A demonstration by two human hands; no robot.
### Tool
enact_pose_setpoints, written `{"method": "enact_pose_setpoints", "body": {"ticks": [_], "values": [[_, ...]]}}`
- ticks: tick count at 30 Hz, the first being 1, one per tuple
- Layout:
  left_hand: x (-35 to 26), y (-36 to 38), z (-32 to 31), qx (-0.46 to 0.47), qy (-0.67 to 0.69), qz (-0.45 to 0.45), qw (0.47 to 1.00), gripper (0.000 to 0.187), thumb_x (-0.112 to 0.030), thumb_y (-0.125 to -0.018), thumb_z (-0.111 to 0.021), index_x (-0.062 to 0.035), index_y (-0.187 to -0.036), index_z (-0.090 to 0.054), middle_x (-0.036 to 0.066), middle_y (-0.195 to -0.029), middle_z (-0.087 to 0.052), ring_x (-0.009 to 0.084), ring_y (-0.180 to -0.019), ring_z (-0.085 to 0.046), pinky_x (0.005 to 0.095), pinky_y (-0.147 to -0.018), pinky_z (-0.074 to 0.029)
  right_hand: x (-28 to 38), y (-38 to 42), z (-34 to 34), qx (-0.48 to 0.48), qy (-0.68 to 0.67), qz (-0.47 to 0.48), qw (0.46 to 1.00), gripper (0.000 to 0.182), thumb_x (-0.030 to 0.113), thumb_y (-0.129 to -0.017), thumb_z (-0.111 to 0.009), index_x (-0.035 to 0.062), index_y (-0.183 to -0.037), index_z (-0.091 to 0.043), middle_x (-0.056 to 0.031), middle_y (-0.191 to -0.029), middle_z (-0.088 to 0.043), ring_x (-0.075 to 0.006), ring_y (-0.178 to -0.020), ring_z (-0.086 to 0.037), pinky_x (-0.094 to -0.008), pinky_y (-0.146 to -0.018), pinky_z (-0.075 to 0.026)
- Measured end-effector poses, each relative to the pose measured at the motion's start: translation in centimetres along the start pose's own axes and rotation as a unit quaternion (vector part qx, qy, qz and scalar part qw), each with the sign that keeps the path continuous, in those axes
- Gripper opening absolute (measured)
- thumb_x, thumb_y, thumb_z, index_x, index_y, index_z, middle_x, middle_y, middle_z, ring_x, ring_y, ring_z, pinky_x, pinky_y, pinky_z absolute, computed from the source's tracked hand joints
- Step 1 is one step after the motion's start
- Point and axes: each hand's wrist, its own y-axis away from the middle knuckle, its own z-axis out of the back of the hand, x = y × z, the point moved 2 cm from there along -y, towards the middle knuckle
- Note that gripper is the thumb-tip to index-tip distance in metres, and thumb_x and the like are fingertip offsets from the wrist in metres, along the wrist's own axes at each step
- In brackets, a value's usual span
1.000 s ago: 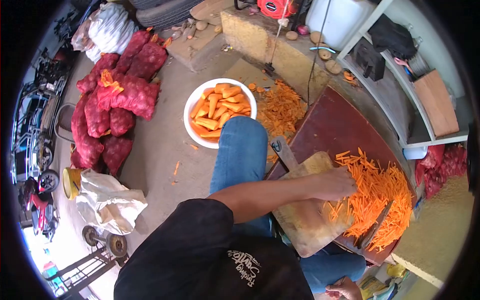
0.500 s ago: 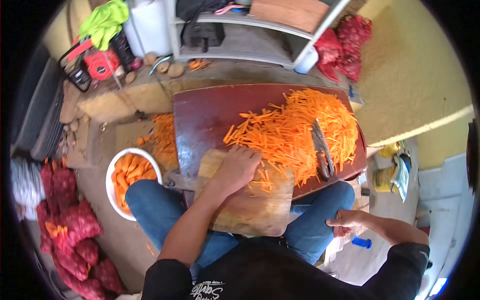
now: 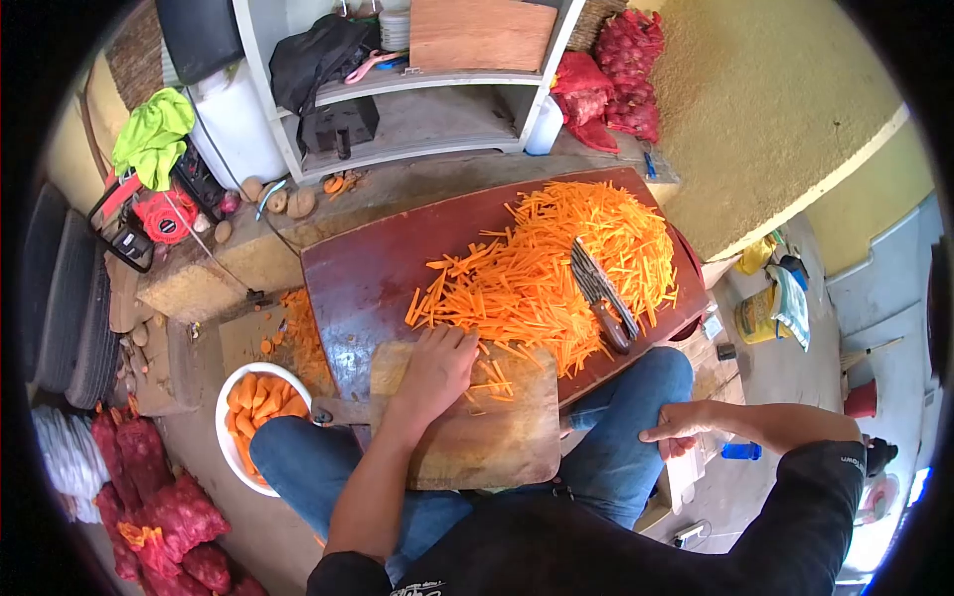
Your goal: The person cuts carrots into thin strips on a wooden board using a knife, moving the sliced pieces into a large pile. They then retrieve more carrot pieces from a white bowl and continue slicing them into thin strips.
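My left hand [image 3: 435, 370] lies across the far left part of a wooden cutting board [image 3: 487, 442]. Its fingers are stretched and slightly bent over the board's far edge, touching the near side of a pile of orange carrot strips [image 3: 507, 288]. A few strips lie on the board beside it. My right hand [image 3: 681, 429] rests at my right knee with its fingers curled and nothing seen in them. On the pile lies a knife [image 3: 608, 323] with a brown handle and dark blade, a second narrow blade or tool alongside it.
The dark red table [image 3: 388, 248] carries the pile. At its left, a white basin [image 3: 225, 427] holds peeled carrots, with orange peelings [image 3: 301, 333] on the floor. Red mesh sacks [image 3: 184, 521] stand at lower left. A grey shelf [image 3: 427, 129] is behind, a blue object [image 3: 740, 451] at right.
My view has turned and shifted, so the table and shelf appear further left. My left hand stays at the board's far edge, and my right hand stays by my knee.
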Motion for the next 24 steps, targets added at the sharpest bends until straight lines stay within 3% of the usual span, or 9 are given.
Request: {"method": "enact_pose_setpoints", "body": {"ticks": [5, 8, 11, 16, 24], "values": [[-0.1, 0.0, -0.1, -0.003, -0.010, -0.004, 1.000, 0.028, -0.010, -0.093, -0.076, 0.0017, -0.118, -0.076, 0.013, -0.104, -0.073, 0.0347, -0.105, -0.067, 0.0474, -0.096, -0.053, 0.6, 0.4, -0.3, -0.016, -0.007, 0.002, 1.000, 0.086, 0.078, -0.105, -0.059, -0.0015, -0.089, -0.086, -0.0085, -0.066, -0.072, -0.0140, -0.052, -0.065, -0.0290, -0.047, -0.048], [0.0, 0.2, -0.2, 0.000, -0.016, -0.005, 1.000, 0.027, -0.010, -0.093, -0.076, 0.0008, -0.118, -0.076, 0.013, -0.105, -0.072, 0.0348, -0.105, -0.067, 0.0474, -0.095, -0.053, 0.1, -0.1, 0.0, 0.001, -0.004, -0.014, 1.000, 0.085, 0.080, -0.104, -0.059, 0.0018, -0.092, -0.088, -0.0082, -0.071, -0.076, -0.0131, -0.060, -0.070, -0.0284, -0.054, -0.053], [-0.2, 0.0, 0.1, 0.004, -0.023, -0.008, 1.000, 0.027, -0.010, -0.093, -0.077, 0.0001, -0.117, -0.075, 0.014, -0.107, -0.072, 0.0348, -0.105, -0.067, 0.0477, -0.095, -0.053, -0.3, -0.3, -0.4, -0.021, -0.025, -0.006, 0.999, 0.085, 0.078, -0.104, -0.062, -0.0021, -0.085, -0.085, -0.0091, -0.064, -0.071, -0.0134, -0.051, -0.064, -0.0284, -0.045, -0.046], [-0.5, -0.2, 0.4, 0.030, -0.005, 0.003, 1.000, 0.027, -0.010, -0.091, -0.081, 0.0006, -0.115, -0.075, 0.017, -0.106, -0.071, 0.0395, -0.105, -0.067, 0.0528, -0.097, -0.054, 0.3, 0.5, -1.2, -0.054, -0.052, 0.014, 0.997, 0.084, 0.077, -0.103, -0.064, -0.0011, -0.081, -0.084, -0.0083, -0.063, -0.071, -0.0135, -0.048, -0.063, -0.0290, -0.043, -0.046], [-0.3, -0.1, 0.3, 0.017, -0.011, -0.004, 1.000, 0.020, -0.013, -0.094, -0.078, -0.0017, -0.110, -0.074, 0.013, -0.106, -0.070, 0.0355, -0.106, -0.066, 0.0493, -0.094, -0.053, 0.1, 0.1, -0.9, -0.048, -0.054, 0.020, 0.997, 0.079, 0.072, -0.105, -0.065, -0.0008, -0.080, -0.084, -0.0079, -0.059, -0.068, -0.0138, -0.045, -0.059, -0.0296, -0.043, -0.046]]}}
